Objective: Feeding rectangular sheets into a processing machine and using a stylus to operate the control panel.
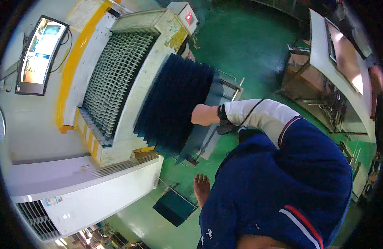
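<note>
A row of thin dark blue sheets (175,99) stands close together in front of a machine with many rollers. My right hand (206,115), with a dark band at the wrist, is closed at the near side of the row. Its fingers seem to grip the edge of a separate dark sheet (196,139); their tips are hidden. My left hand (202,189) is lower down, apart from the sheets, its fingers extended and spread with nothing visible in them. Beneath the sheets is a metal rack (233,93), partly covered.
The roller machine (116,79) has yellow edging and a control box (185,18) with a red light. On the wall hangs a monitor (41,54). A white air conditioner (104,195) stands at lower left, near another dark panel (174,207) on a stand. A white-topped workbench (330,66) is at right.
</note>
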Motion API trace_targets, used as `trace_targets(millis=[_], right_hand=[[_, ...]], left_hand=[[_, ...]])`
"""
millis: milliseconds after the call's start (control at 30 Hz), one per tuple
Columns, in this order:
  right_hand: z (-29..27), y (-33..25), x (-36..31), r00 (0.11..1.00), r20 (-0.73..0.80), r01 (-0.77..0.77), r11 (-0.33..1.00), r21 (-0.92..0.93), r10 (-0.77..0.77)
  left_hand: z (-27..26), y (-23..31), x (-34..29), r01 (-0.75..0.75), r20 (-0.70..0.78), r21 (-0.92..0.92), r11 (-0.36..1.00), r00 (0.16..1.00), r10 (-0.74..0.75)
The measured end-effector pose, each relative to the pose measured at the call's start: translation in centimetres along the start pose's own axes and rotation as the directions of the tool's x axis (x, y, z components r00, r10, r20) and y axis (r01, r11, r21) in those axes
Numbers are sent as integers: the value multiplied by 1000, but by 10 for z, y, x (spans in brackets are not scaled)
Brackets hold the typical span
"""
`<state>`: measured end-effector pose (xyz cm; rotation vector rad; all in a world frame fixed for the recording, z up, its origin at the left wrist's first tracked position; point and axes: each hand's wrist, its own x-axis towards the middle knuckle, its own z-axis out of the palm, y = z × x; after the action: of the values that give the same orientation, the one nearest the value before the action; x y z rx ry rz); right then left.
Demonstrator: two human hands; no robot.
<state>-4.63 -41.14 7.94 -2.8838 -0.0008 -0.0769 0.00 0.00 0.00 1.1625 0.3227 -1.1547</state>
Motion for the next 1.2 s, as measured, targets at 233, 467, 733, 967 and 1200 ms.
trace_targets(millis=[233, 467, 733, 967, 1200], right_hand=[[-41, 15, 18, 961, -82, 271, 958, 93, -264], [-180, 1, 21, 904, -214, 388, 921, 44, -371], [-242, 88, 28, 896, -443, 290, 808, 514, -40], [-230, 116, 61, 882, 13, 233, -459, 857, 471], [-198, 103, 130, 968, 102, 30, -512, 859, 229]], left_hand=[[88, 24, 33, -56, -28, 1, 998, 998, 56], [112, 15, 40, -92, -52, -16, 996, 994, 91], [125, 15, 55, -91, -111, -116, 989, 991, 78], [133, 41, 48, -89, -215, -121, 989, 975, 62], [83, 54, 89, -204, -89, -241, 949, 978, 188]])
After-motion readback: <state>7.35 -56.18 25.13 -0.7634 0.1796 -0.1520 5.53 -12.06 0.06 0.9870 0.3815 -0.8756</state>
